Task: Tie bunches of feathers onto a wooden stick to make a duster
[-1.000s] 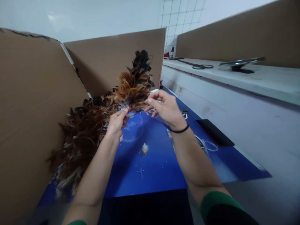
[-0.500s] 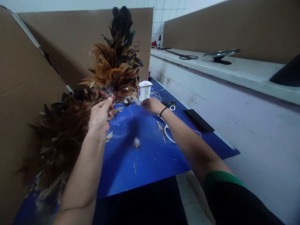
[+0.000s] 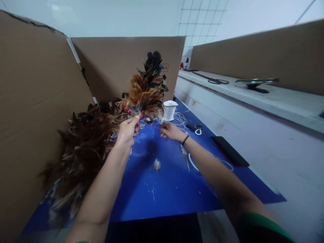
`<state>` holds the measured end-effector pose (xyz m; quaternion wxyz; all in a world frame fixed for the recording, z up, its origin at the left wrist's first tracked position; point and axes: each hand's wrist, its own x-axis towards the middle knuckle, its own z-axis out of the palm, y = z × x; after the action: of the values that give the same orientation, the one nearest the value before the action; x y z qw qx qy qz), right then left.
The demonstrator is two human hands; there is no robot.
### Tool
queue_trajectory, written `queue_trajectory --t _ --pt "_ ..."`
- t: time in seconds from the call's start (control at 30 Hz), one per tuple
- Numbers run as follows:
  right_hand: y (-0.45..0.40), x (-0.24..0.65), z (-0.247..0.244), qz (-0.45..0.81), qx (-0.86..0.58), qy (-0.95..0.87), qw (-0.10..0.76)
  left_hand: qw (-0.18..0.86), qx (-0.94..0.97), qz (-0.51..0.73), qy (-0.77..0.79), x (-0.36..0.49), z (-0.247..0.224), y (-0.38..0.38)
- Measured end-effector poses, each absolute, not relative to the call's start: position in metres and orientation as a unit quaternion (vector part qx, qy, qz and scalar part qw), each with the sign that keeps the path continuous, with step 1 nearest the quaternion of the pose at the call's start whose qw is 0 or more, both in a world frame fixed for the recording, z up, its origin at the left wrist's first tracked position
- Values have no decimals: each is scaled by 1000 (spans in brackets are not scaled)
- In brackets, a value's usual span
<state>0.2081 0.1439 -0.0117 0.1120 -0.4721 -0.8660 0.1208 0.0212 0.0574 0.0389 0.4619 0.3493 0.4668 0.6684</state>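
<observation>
A bunch of brown, orange and black feathers [image 3: 146,86] points up and away from me, with red thread around its base. My left hand [image 3: 128,131] is closed in a pinch at that base. A red thread [image 3: 153,126] runs from there to my right hand [image 3: 172,131], whose fingers are pinched on it; the thread's loose end hangs below. A large heap of dark brown feathers [image 3: 86,145] lies left of my left forearm. Just behind my right hand stands a white spool [image 3: 170,110] with pale cord [image 3: 180,118] beside it.
Small scissors [image 3: 194,128] and a black phone [image 3: 229,151] lie at the right of the blue table [image 3: 174,195]. A white loop [image 3: 193,162] is partly under my right forearm. Cardboard panels [image 3: 106,64] stand left and behind. Large scissors [image 3: 215,81] rest on the ledge.
My right hand has come away from beside the spool and now draws the red thread out to the right. My left hand keeps its pinch. The whole view has shifted upward and left.
</observation>
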Motion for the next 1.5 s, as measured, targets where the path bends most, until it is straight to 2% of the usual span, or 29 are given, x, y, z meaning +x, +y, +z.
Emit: queue_trajectory --t 0.1,0.17,0.37,0.83,1.5 --pt "119 209 8 246 -418 -853 195 470 343 668 464 22 38 57" --pt "104 208 22 206 -418 -855 226 473 339 665 469 23 37 57" --pt "79 207 50 27 -455 -858 238 475 350 662 462 23 37 58" --pt "62 202 60 -42 -394 -838 376 536 305 659 430 32 42 52" --pt "68 202 57 -163 -421 -813 366 543 385 615 422 36 39 48"
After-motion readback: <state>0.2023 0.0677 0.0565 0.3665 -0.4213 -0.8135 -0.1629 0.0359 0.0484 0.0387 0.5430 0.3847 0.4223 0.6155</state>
